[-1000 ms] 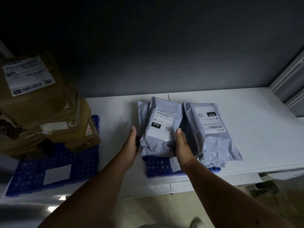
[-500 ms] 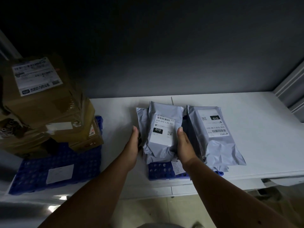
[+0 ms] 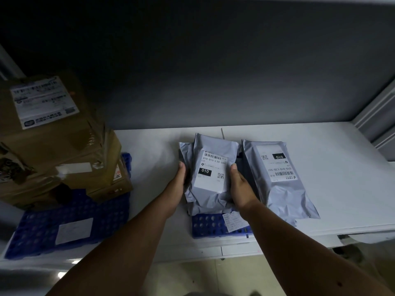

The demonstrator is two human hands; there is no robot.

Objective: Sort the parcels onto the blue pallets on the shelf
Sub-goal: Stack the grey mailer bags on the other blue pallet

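A grey parcel (image 3: 210, 174) is pinched between left hand (image 3: 176, 186) and right hand (image 3: 240, 189) atop the stack on the small blue pallet (image 3: 210, 226) — boxes (image 3: 64, 142) already sorted, little visibly left.

We were in a parcel sorting or storage room of a courier depot, dimly lit. A white shelf (image 3: 320, 167) ran along a dark grey wall (image 3: 213, 71), with a metal upright (image 3: 376, 116) at its right end. On the shelf lay blue plastic pallets (image 3: 42, 238), each bearing a white paper slip (image 3: 73, 230). Taped brown cardboard boxes (image 3: 64, 150) with printed shipping labels were stacked on the left pallet. Grey plastic mailing bags (image 3: 282, 189) lay on and beside the smaller pallet (image 3: 207, 225), their white labels (image 3: 211, 169) showing barcodes, QR codes and the zone code "010". A pale tiled floor (image 3: 181, 276) showed below the shelf edge.
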